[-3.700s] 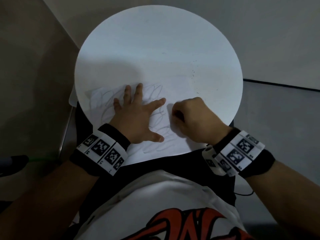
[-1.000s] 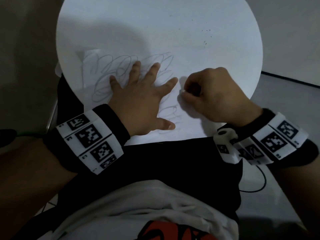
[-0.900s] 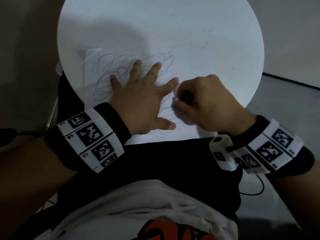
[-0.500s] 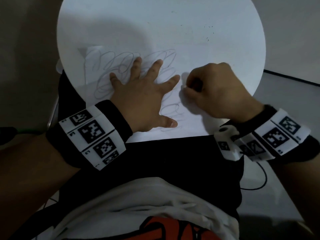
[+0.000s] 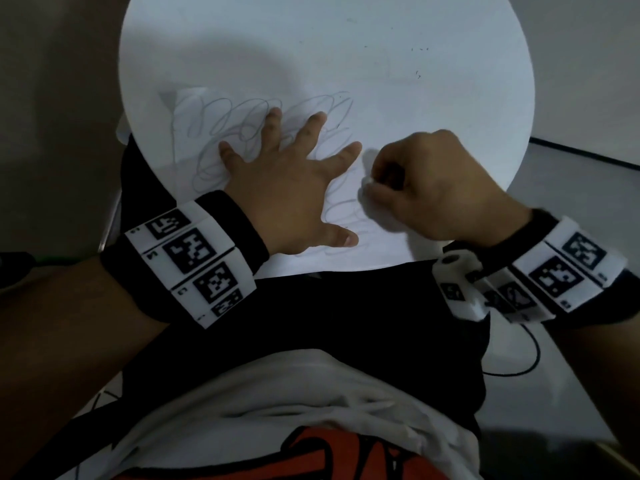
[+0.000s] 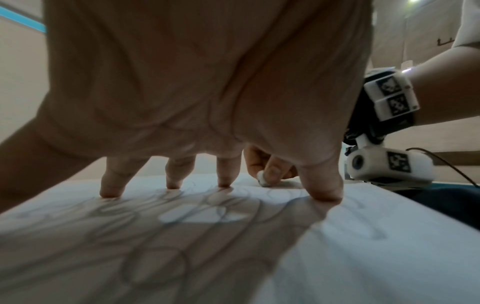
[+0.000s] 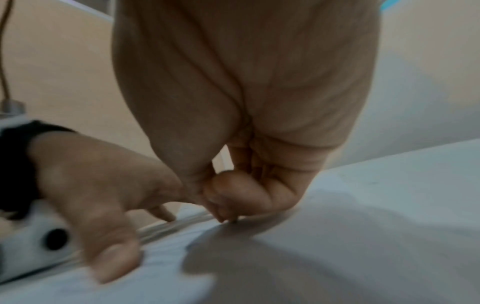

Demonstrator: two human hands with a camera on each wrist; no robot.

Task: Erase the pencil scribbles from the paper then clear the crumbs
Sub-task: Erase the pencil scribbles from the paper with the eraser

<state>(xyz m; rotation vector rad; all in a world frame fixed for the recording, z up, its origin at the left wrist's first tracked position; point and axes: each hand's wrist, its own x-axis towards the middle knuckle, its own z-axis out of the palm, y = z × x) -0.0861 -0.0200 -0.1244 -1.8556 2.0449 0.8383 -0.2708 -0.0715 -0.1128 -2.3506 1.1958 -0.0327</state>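
Note:
A white sheet of paper (image 5: 374,244) with grey pencil scribbles (image 5: 225,123) lies on the near part of a round white table (image 5: 311,46). My left hand (image 5: 291,181) lies flat on the paper with fingers spread, fingertips (image 6: 111,191) pressing on the scribbles. My right hand (image 5: 415,188) is curled just right of the left index finger and pinches a small white eraser (image 5: 367,181) against the paper. In the left wrist view the eraser (image 6: 262,179) touches the sheet under the right fingers. The right wrist view shows curled fingers (image 7: 233,197) hiding the eraser.
A few dark specks (image 5: 417,74) lie on the table's far right part. The table's near edge meets my lap in black fabric (image 5: 346,306). A thin black cable (image 5: 519,368) runs by my right wrist. Grey floor (image 5: 571,188) lies to the right.
My right hand with the eraser has rubbed back and forth beside the left index finger, now slightly nearer me than half a second ago. The left hand has stayed flat on the paper.

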